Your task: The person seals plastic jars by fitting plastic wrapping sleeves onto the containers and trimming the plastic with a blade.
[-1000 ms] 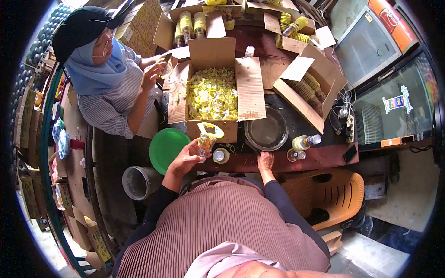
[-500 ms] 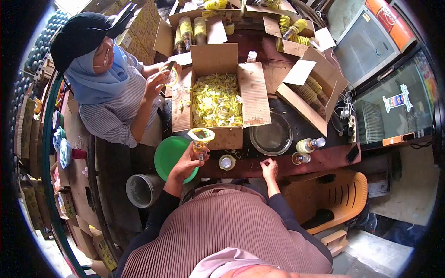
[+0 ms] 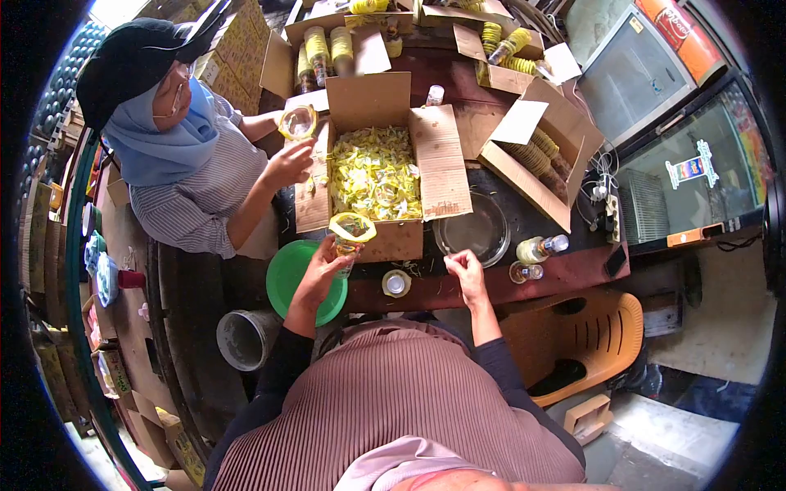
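Observation:
My left hand (image 3: pixel 315 282) is wrapped round a clear printed plastic cup (image 3: pixel 351 235) with a yellow rim, held upright above a green basin (image 3: pixel 278 282). My right hand (image 3: pixel 468 278) is pinched closed just in front of a round glass-like lid or bowl (image 3: pixel 491 221); whatever is between its fingertips is too small to make out. Between my hands a small container with a white top (image 3: pixel 396 284) stands at the table's edge. Beyond the cup, an open cardboard box (image 3: pixel 370 94) holds many yellow and clear scraps (image 3: pixel 372 172).
At the left, a co-worker (image 3: pixel 205 172) holds another yellow-rimmed cup (image 3: pixel 298 122). Two bottles (image 3: pixel 534 249) stand at the right edge. Boxes of stacked cups (image 3: pixel 536 155) are at the back. A grey bucket (image 3: pixel 241 340) and an orange chair (image 3: pixel 610 327) are below.
My right hand has risen from the table edge, its fingers now pinched. The cup in my left hand has shifted slightly left. The co-worker's cup now faces up, higher over the box flap.

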The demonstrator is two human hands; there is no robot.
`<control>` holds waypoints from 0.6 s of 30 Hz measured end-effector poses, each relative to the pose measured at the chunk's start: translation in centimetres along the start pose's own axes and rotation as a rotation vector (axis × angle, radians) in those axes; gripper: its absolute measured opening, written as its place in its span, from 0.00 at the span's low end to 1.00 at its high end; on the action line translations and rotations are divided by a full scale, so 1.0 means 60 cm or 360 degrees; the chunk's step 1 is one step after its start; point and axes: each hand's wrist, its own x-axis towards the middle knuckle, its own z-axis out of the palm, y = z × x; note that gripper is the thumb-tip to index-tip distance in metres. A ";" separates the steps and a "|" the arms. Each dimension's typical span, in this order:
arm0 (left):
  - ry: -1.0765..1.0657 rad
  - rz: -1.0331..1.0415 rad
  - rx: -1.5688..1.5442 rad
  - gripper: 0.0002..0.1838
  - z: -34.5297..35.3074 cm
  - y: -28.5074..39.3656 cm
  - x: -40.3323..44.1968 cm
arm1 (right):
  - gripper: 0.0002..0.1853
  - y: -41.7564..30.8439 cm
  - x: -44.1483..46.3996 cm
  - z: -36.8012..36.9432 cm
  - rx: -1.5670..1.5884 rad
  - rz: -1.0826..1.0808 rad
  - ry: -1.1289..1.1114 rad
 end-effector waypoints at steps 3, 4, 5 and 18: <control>-0.0009 0.0002 -0.0043 0.32 0.023 0.016 0.001 | 0.09 -0.009 0.056 0.026 0.0075 -0.0183 0.0070; -0.0004 0.0006 -0.0044 0.32 0.027 0.019 0.000 | 0.09 0.002 0.079 0.025 -0.0045 -0.0160 0.0080; -0.0010 -0.0017 -0.0070 0.33 0.030 0.021 -0.001 | 0.09 0.013 0.097 0.024 -0.0164 -0.0137 0.0087; 0.0016 0.0144 0.0478 0.40 0.048 0.001 -0.003 | 0.12 0.045 0.156 0.022 -0.0883 -0.0202 0.0091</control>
